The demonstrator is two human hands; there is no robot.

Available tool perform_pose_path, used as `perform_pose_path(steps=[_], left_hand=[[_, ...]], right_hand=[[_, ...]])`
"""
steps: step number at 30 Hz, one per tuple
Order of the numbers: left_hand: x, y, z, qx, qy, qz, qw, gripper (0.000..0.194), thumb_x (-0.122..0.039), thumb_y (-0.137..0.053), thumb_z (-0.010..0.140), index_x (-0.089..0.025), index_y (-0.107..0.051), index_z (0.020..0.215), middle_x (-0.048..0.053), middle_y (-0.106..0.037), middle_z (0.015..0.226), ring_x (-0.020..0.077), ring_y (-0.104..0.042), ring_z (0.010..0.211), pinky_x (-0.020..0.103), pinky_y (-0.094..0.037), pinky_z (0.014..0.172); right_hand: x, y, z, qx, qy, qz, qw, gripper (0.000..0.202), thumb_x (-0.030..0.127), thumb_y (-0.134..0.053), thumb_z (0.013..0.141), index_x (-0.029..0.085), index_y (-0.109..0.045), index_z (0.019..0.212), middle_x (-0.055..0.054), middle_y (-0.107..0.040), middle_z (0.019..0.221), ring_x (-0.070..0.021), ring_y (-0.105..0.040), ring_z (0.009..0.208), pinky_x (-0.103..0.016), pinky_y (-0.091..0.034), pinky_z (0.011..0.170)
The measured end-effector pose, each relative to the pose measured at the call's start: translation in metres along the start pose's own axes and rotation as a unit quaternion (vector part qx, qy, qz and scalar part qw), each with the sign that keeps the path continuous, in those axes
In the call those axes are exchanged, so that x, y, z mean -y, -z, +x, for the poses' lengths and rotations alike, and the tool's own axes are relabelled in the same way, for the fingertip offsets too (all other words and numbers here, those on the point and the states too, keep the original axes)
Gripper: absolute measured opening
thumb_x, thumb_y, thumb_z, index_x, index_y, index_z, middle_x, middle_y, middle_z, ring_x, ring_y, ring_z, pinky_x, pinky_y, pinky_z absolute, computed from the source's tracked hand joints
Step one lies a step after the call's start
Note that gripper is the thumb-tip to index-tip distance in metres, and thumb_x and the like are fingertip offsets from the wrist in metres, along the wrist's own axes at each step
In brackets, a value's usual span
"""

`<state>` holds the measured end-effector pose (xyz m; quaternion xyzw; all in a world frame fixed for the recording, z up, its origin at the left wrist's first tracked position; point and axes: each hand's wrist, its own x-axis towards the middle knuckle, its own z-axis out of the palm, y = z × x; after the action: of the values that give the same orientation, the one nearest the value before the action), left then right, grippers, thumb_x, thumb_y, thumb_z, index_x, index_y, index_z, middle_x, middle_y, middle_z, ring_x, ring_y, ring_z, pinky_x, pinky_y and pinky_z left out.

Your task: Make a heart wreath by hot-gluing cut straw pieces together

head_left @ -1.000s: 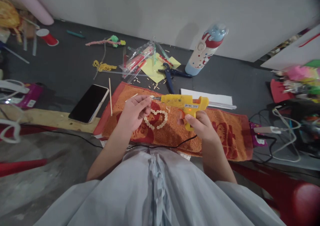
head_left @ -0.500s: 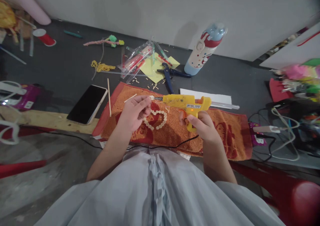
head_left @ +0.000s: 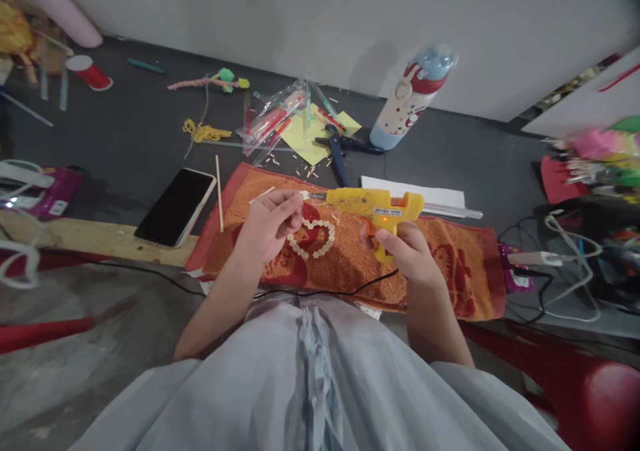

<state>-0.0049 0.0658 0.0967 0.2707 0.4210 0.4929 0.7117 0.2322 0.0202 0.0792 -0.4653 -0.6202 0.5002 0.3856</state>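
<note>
My right hand (head_left: 403,244) is wrapped round the handle of a yellow glue gun (head_left: 360,200), whose small orange light is lit. Its nozzle points left, right up against a small pale wooden piece (head_left: 303,196) pinched in the fingertips of my left hand (head_left: 273,223). Whether nozzle and piece touch, I cannot tell. Below them a heart-shaped outline of small pale wooden bits (head_left: 327,244) lies on an orange and red towel (head_left: 360,264); my left hand hides part of its left side. A thin clear glue stick sticks out behind the gun.
Behind the towel lie blue cutting pliers (head_left: 337,154), yellow paper (head_left: 303,141) with wood scraps, and packaged sticks. A bottle (head_left: 410,101) stands near the wall. On the left are a phone (head_left: 175,208) and a wooden stick (head_left: 219,194). A black cord (head_left: 345,294) runs along the towel's front.
Both hands, the glue gun and the small wooden piece stay almost exactly where they were. The whole view has shifted very slightly.
</note>
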Motion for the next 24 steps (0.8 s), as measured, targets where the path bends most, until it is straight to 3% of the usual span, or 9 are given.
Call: perform_pose_path(steps=[5, 9, 12, 17, 20, 24], left_hand=[[0.001, 0.003, 0.001, 0.006, -0.006, 0.002, 1.000, 0.039, -0.037, -0.090, 0.048, -0.014, -0.062, 0.060, -0.004, -0.056, 0.051, 0.0005, -0.046, 0.040, 0.011, -0.032, 0.037], [0.004, 0.007, 0.004, 0.010, -0.010, 0.004, 1.000, 0.038, -0.038, -0.089, 0.052, -0.014, -0.060, 0.059, -0.005, -0.053, 0.050, 0.0004, -0.046, 0.042, 0.011, -0.030, 0.037], [0.006, 0.010, 0.006, 0.003, -0.014, 0.011, 1.000, 0.037, -0.038, -0.088, 0.053, -0.014, -0.060, 0.059, -0.004, -0.054, 0.051, 0.0011, -0.047, 0.042, 0.011, -0.030, 0.038], [0.009, 0.015, 0.007, 0.006, -0.024, 0.020, 0.999, 0.036, -0.038, -0.086, 0.056, -0.014, -0.060, 0.058, -0.004, -0.053, 0.050, 0.0008, -0.045, 0.042, 0.011, -0.029, 0.039], [0.009, 0.017, 0.006, 0.011, -0.028, 0.021, 0.999, 0.033, -0.037, -0.085, 0.058, -0.014, -0.060, 0.058, -0.004, -0.053, 0.051, 0.0007, -0.045, 0.043, 0.011, -0.030, 0.040], [0.010, 0.022, 0.006, 0.006, -0.030, 0.029, 0.999, 0.031, -0.035, -0.083, 0.061, -0.014, -0.060, 0.060, -0.004, -0.053, 0.052, 0.0011, -0.044, 0.045, 0.011, -0.030, 0.041]], right_hand=[[0.004, 0.002, 0.001, -0.019, 0.004, -0.018, 1.000, 0.036, 0.051, -0.054, 0.089, 0.020, -0.066, 0.078, -0.001, -0.063, 0.067, -0.0144, -0.055, 0.059, -0.027, -0.043, 0.056], [0.006, 0.006, 0.007, -0.064, 0.002, -0.132, 0.989, 0.029, 0.047, -0.058, 0.085, 0.019, -0.066, 0.085, 0.001, -0.059, 0.062, -0.0137, -0.052, 0.055, -0.027, -0.043, 0.054], [-0.003, 0.015, 0.014, -0.127, 0.002, -0.278, 0.952, 0.026, 0.044, -0.059, 0.082, 0.020, -0.065, 0.088, -0.001, -0.062, 0.068, -0.0152, -0.052, 0.057, -0.029, -0.042, 0.057], [-0.034, 0.036, 0.027, -0.192, -0.020, -0.477, 0.857, 0.037, 0.042, -0.056, 0.082, 0.017, -0.061, 0.110, -0.008, -0.069, 0.079, -0.0226, -0.059, 0.066, -0.031, -0.039, 0.060], [-0.054, 0.045, 0.032, -0.180, -0.052, -0.548, 0.815, 0.039, 0.043, -0.055, 0.084, 0.016, -0.060, 0.112, -0.012, -0.071, 0.085, -0.0267, -0.062, 0.074, -0.031, -0.039, 0.062], [-0.068, 0.048, 0.033, -0.146, -0.084, -0.593, 0.788, 0.041, 0.045, -0.054, 0.086, 0.014, -0.058, 0.113, -0.015, -0.071, 0.090, -0.0301, -0.064, 0.081, -0.033, -0.040, 0.066]])
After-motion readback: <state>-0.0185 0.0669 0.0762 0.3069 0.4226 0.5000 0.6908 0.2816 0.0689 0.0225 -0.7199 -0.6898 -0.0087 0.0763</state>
